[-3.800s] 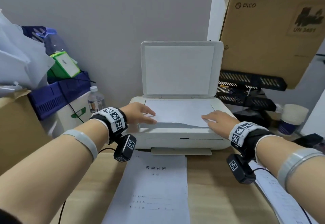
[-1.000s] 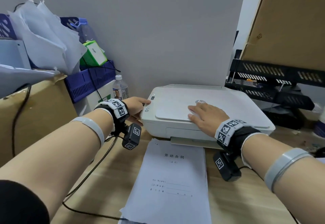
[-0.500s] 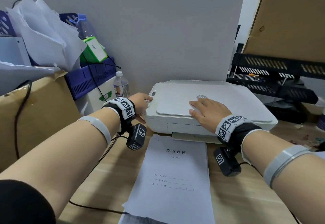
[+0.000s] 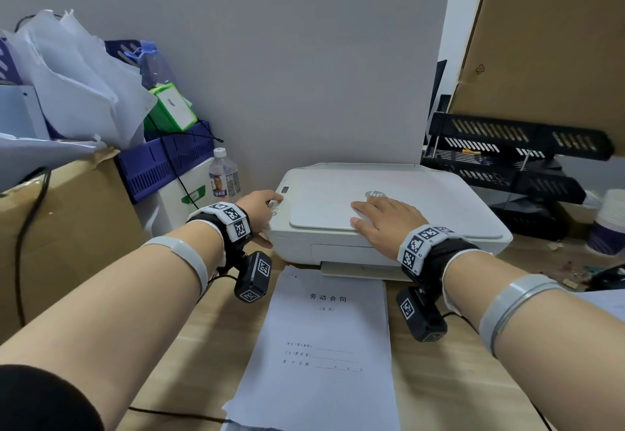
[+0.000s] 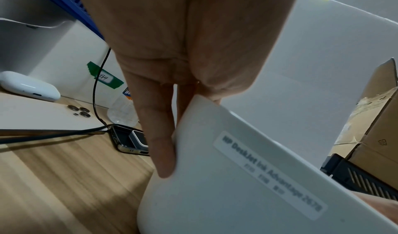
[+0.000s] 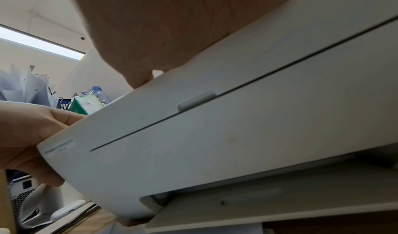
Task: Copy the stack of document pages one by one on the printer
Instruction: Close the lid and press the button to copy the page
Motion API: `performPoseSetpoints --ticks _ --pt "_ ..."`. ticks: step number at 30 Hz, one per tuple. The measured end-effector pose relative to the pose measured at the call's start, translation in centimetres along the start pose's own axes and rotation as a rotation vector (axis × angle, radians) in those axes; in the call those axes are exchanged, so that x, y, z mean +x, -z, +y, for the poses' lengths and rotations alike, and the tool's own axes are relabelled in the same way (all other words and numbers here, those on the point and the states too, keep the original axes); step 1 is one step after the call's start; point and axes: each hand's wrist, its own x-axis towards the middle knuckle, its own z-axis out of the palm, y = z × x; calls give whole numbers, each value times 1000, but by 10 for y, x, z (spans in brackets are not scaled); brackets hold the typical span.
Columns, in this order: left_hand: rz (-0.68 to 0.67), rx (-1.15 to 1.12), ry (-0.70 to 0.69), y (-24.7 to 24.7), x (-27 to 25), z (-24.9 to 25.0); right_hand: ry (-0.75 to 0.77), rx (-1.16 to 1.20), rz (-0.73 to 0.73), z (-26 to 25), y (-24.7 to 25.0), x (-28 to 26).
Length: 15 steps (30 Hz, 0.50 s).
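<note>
The printer [image 4: 389,214] sits on the wooden tabletop [image 4: 209,339] against the wall, with its scanner lid closed flat. The right hand [image 4: 385,224] lies palm down on the front part of the lid, fingers straight and together; its grip is open and holds nothing. The left hand [image 4: 260,214] is at the printer's front-left corner: the index finger reaches onto the control strip on top, and in the left wrist view the thumb [image 5: 161,144] lies straight against the corner's side wall. Its grip closes on nothing. The stack of document pages [image 4: 324,346] lies flat on the tabletop directly in front of the printer, title page up, between the two forearms. A water bottle [image 4: 225,176] stands just left of the printer, with black paper trays [image 4: 507,156] on the right.
</note>
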Motion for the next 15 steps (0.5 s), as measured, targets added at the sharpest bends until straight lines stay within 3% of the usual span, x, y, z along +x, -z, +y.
performPoseSetpoints --ticks 15 --pt "28 -29 20 -5 0 1 -5 1 -10 0 0 0"
